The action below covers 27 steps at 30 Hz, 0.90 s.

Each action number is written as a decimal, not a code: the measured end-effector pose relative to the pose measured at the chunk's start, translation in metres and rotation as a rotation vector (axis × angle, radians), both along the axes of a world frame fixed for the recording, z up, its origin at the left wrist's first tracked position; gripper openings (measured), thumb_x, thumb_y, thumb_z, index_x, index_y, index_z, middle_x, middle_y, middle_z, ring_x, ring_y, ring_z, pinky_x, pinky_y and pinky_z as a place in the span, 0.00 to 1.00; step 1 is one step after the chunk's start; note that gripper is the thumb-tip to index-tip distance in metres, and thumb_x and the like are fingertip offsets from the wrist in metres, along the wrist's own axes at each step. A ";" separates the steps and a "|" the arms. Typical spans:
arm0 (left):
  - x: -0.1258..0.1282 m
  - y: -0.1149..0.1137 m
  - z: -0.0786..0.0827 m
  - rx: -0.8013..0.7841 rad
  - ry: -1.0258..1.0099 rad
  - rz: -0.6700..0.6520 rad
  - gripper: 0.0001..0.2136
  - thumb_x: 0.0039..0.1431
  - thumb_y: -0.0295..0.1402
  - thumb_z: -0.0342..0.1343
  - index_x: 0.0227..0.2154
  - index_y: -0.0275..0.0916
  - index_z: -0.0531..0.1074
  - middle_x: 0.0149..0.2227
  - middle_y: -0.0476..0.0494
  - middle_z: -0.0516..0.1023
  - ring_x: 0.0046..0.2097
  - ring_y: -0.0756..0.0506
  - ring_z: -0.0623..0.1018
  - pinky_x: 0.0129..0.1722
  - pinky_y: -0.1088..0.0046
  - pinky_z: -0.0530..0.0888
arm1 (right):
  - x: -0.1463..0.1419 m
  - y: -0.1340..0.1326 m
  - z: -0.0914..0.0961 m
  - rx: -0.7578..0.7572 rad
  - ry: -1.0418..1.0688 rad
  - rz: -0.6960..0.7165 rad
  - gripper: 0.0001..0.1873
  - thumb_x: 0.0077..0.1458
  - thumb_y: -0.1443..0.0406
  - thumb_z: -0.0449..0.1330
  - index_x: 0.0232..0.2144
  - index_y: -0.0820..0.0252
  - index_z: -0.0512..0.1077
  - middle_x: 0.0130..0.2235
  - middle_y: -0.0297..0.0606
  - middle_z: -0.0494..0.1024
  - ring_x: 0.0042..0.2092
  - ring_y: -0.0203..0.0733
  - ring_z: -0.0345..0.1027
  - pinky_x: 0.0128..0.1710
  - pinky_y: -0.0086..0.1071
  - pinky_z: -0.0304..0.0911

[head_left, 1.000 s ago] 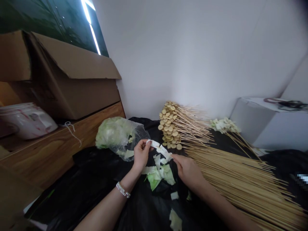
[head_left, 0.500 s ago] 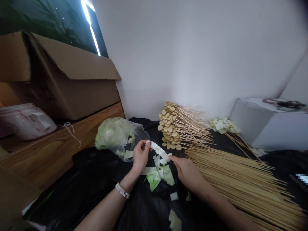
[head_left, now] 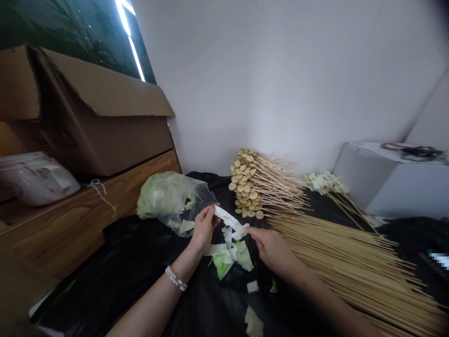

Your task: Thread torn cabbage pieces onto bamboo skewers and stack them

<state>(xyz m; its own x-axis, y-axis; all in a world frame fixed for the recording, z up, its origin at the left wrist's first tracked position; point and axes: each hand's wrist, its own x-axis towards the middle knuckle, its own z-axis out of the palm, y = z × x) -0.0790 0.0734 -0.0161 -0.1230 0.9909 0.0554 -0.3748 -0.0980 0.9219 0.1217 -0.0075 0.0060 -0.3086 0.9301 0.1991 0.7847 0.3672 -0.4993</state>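
Between my two hands stretches a whitish strip of cabbage leaf (head_left: 227, 217) with a small brownish patch. My left hand (head_left: 203, 227), a beaded bracelet on its wrist, pinches the upper end between thumb and fingers. At the lower, crumpled end my right hand (head_left: 266, 241) grips with its fingertips, partly hidden behind the hand itself. Just below lie torn green and white cabbage leaves (head_left: 229, 257) on black plastic sheeting (head_left: 140, 281). A clear bag of cabbage (head_left: 168, 194) rests left of my left hand.
Skewers with round pale slices (head_left: 245, 182) are stacked by the wall. Many bare wooden skewers (head_left: 343, 252) lie to the right, with cabbage skewers (head_left: 324, 182) behind. A cardboard box (head_left: 115, 135) and white tub (head_left: 42, 180) stand on the wooden ledge at left; a white box (head_left: 382, 178) stands right.
The view has shifted slightly. My left hand has turned a little, and more of the strip's upper end shows. Both hands still hold the strip.
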 end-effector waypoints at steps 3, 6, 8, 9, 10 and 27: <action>-0.001 0.000 -0.001 -0.002 -0.044 0.008 0.15 0.43 0.40 0.67 0.32 0.38 0.75 0.26 0.53 0.70 0.25 0.56 0.68 0.24 0.83 0.68 | 0.000 0.000 -0.001 0.012 0.002 0.004 0.21 0.58 0.72 0.47 0.44 0.50 0.75 0.39 0.36 0.81 0.40 0.41 0.73 0.38 0.27 0.60; -0.002 0.001 -0.002 0.016 -0.031 0.035 0.14 0.42 0.40 0.68 0.29 0.38 0.74 0.26 0.54 0.69 0.24 0.56 0.68 0.23 0.83 0.67 | 0.000 -0.001 0.000 0.020 -0.011 0.004 0.21 0.57 0.72 0.48 0.45 0.50 0.75 0.39 0.36 0.81 0.40 0.40 0.73 0.38 0.27 0.60; -0.001 0.001 -0.003 0.010 -0.010 0.043 0.15 0.41 0.40 0.68 0.29 0.37 0.74 0.25 0.53 0.69 0.24 0.56 0.67 0.22 0.83 0.67 | 0.000 -0.002 0.000 0.020 -0.021 0.001 0.21 0.57 0.73 0.48 0.45 0.50 0.75 0.39 0.36 0.81 0.40 0.40 0.73 0.38 0.27 0.60; -0.001 0.001 -0.003 0.006 0.000 0.043 0.15 0.41 0.41 0.68 0.31 0.37 0.75 0.26 0.53 0.70 0.24 0.56 0.67 0.22 0.84 0.66 | -0.001 -0.002 0.001 0.019 -0.024 0.000 0.21 0.57 0.73 0.48 0.45 0.50 0.75 0.39 0.36 0.81 0.40 0.40 0.73 0.37 0.27 0.60; -0.001 0.001 -0.004 0.003 0.007 0.043 0.16 0.41 0.41 0.68 0.32 0.37 0.76 0.26 0.52 0.70 0.24 0.56 0.67 0.22 0.84 0.66 | -0.001 -0.002 0.001 0.017 -0.024 -0.001 0.21 0.57 0.73 0.48 0.44 0.50 0.75 0.39 0.36 0.81 0.40 0.40 0.73 0.37 0.26 0.60; -0.007 0.004 0.000 0.256 0.544 0.026 0.12 0.49 0.38 0.63 0.34 0.37 0.78 0.36 0.42 0.81 0.38 0.45 0.78 0.39 0.71 0.73 | 0.003 -0.005 0.012 0.101 -0.418 -0.123 0.19 0.62 0.69 0.47 0.51 0.49 0.68 0.37 0.36 0.77 0.33 0.40 0.72 0.27 0.30 0.51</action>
<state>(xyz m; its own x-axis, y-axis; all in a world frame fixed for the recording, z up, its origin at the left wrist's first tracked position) -0.0861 0.0777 -0.0157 -0.0340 0.9347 0.3537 0.1496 -0.3452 0.9265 0.1243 -0.0127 0.0181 -0.2700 0.9472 0.1727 0.9525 0.2890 -0.0959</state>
